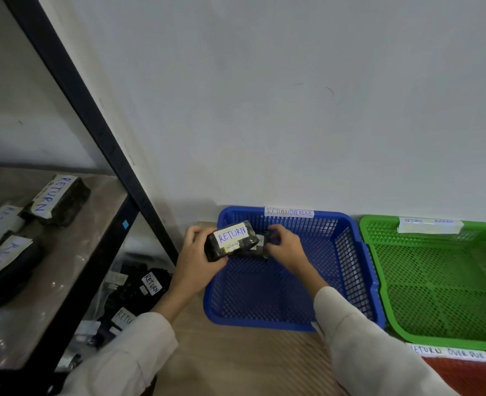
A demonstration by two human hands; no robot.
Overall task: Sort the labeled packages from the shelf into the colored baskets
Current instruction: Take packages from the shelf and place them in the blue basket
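My left hand (194, 260) grips a dark package (230, 242) with a white label reading RETURN, held over the near-left corner of the blue basket (362, 270). My right hand (286, 248) holds a second dark package (260, 242), partly hidden behind the first. The blue basket carries a tag reading RETURN OVERDUE on its far rim. To its right sits the green basket (379, 270) with a white tag. A red basket (465, 375) shows at the lower right with a RETURN OVERDUE tag.
A black metal shelf (64, 70) stands on the left. On its board lie several dark packages (59, 201) labelled RETURN. More labelled packages (150, 284) lie on the level below. The baskets sit on a wooden floor against a white wall.
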